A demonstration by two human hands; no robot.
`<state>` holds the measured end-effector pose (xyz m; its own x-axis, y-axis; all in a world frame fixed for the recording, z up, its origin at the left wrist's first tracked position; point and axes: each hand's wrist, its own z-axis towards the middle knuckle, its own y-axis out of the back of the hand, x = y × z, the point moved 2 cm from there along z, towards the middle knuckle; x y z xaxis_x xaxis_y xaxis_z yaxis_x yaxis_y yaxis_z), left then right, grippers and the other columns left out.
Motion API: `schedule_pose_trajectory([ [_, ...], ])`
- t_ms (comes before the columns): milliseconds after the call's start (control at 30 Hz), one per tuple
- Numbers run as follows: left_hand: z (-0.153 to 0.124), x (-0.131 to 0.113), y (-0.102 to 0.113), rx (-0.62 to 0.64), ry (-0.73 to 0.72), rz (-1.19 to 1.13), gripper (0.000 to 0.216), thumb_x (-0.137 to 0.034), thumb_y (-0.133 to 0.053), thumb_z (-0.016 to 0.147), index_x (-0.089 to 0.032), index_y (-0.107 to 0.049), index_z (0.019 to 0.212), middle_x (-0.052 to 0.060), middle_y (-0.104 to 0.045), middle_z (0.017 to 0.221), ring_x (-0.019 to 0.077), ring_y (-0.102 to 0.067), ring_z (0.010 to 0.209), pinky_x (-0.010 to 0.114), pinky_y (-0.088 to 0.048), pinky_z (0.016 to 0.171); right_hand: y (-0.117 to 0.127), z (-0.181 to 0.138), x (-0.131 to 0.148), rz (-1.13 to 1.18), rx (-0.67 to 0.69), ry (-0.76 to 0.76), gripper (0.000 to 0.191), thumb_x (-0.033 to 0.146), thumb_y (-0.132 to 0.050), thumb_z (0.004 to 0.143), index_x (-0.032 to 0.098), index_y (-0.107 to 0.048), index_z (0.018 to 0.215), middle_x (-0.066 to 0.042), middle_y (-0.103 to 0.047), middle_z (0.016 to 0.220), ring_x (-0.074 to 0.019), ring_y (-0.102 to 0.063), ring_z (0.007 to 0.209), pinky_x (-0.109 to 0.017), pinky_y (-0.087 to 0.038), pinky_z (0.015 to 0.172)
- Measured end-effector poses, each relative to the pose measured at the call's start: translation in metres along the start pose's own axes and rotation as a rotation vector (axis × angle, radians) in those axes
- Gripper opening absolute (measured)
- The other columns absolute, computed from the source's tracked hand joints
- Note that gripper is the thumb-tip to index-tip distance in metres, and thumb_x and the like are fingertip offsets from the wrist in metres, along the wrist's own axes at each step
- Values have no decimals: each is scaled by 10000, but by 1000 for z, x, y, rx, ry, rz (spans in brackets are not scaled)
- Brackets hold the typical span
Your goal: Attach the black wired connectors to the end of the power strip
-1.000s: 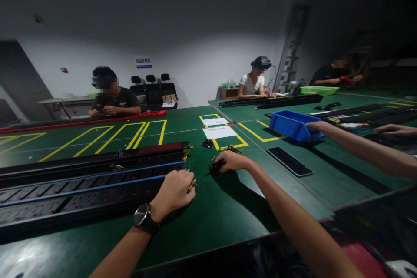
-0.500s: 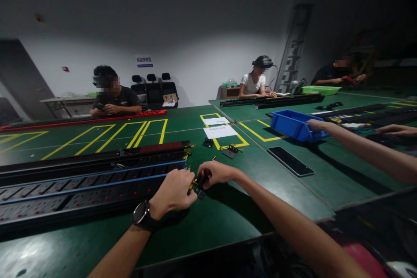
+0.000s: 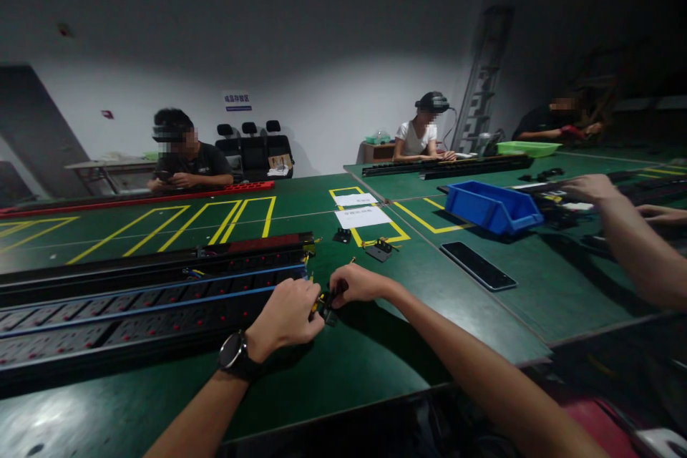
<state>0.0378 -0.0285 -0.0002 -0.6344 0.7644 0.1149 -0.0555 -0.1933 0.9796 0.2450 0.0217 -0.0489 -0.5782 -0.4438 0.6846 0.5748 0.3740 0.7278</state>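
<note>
My left hand (image 3: 290, 311), with a watch on its wrist, is closed at the right end of the long black rails, its fingers pinching yellow wires (image 3: 317, 303). Close beside it, my right hand (image 3: 355, 284) has its fingertips closed on a small black part (image 3: 330, 318) low over the green table. The fingers hide much of this part, and I cannot tell how the wires join it. Black rails (image 3: 161, 308) with blue edges and red dots stretch away to the left. Beyond my hands lie a flat black piece with a yellow wire (image 3: 380, 250) and a smaller black piece (image 3: 342, 235).
A phone (image 3: 479, 265) and a blue bin (image 3: 491, 207) stand to the right, near a co-worker's hand (image 3: 590, 189). White paper sheets (image 3: 363, 217) lie within yellow tape. Across the table (image 3: 397, 401), other people sit by a red rail (image 3: 225, 192) and black rails (image 3: 477, 166).
My right hand has shifted slightly to the right, still at the small black part. My left hand is nearly still. The co-worker's hand has left the blue bin and moved right.
</note>
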Motion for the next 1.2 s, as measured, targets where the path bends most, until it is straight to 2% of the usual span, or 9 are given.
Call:
schedule_pose_trajectory([
  [100, -1, 0, 1, 5, 9, -4, 106, -282, -536, 850, -187, -579, 875, 81, -667, 900, 246, -599, 820, 364, -390, 724, -2, 0, 0, 18, -18, 20, 242, 276, -851, 713, 159, -759, 905, 6, -695, 773, -132, -600, 693, -215, -400, 609],
  [367, 0, -2, 5, 29, 29, -8, 124, -266, -507, 876, -180, -595, 888, 89, -672, 911, 246, -604, 828, 372, -412, 740, 2, -4, 8, -35, 36, -6, 207, 237, -839, 730, 166, -740, 897, 16, -688, 757, -123, -601, 680, -205, -367, 585],
  [567, -1, -1, 5, 24, 35, -20, 97, -223, -496, 870, -187, -584, 851, 76, -669, 882, 236, -604, 805, 369, -414, 738, -5, -3, 17, -116, -74, 16, 229, 319, -821, 781, 170, -728, 927, -1, -690, 801, -124, -583, 689, -210, -343, 585],
  [767, -2, 2, 4, 22, 21, -36, 119, -252, -502, 880, -180, -596, 877, 90, -670, 903, 241, -602, 824, 362, -413, 752, -10, 0, 17, -116, -140, 2, 194, 295, -803, 799, 171, -738, 934, -1, -688, 783, -118, -577, 679, -210, -342, 598],
  [1000, 0, 2, 3, -29, 61, -36, 303, -264, -371, 995, -180, -618, 841, 80, -683, 865, 223, -601, 806, 363, -400, 740, -10, 1, 13, -80, -126, 47, 193, 304, -790, 786, 160, -744, 907, 10, -670, 744, -115, -564, 660, -207, -359, 593],
  [1200, 0, 7, 5, -136, 190, -69, 407, -292, -306, 1032, -184, -639, 826, 78, -696, 862, 215, -605, 824, 349, -405, 748, -5, 1, 11, -50, -91, 48, 230, 146, -697, 764, 159, -755, 986, -3, -707, 812, -125, -594, 699, -205, -403, 625],
])
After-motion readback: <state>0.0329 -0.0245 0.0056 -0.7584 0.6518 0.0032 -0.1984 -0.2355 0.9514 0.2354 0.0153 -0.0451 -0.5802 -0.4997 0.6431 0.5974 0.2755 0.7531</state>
